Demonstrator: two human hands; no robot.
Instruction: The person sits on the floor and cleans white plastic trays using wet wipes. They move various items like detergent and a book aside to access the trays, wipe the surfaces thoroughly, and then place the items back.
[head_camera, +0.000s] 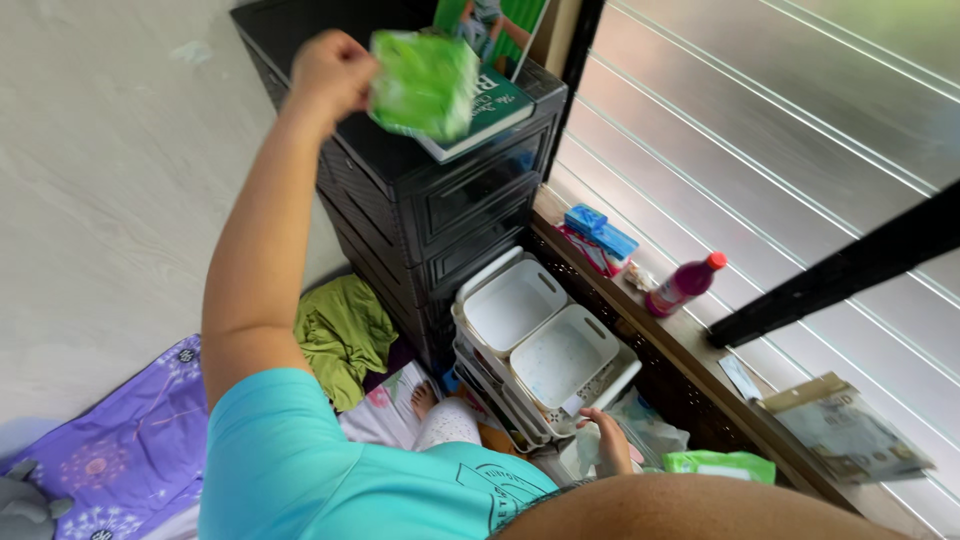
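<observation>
My left hand (330, 70) is raised over the top of a black drawer unit (440, 205) and grips a crinkled green plastic packet (425, 85), blurred by motion. Just beyond the packet a green book (500, 105) lies on the unit's top. Low in view, my right hand (605, 440) rests on a clear plastic bag (650, 435), fingers curled onto it, next to stacked white plastic baskets (515, 305). Another green packet (720, 465) lies just right of that hand.
A wooden ledge (690, 345) along the louvred window carries a purple bottle with a red cap (685, 285), blue packets (600, 230) and a paper-wrapped bundle (850, 430). On the floor lie a green cloth (340, 335) and a purple blanket (130, 450). A bare foot (423, 400) shows.
</observation>
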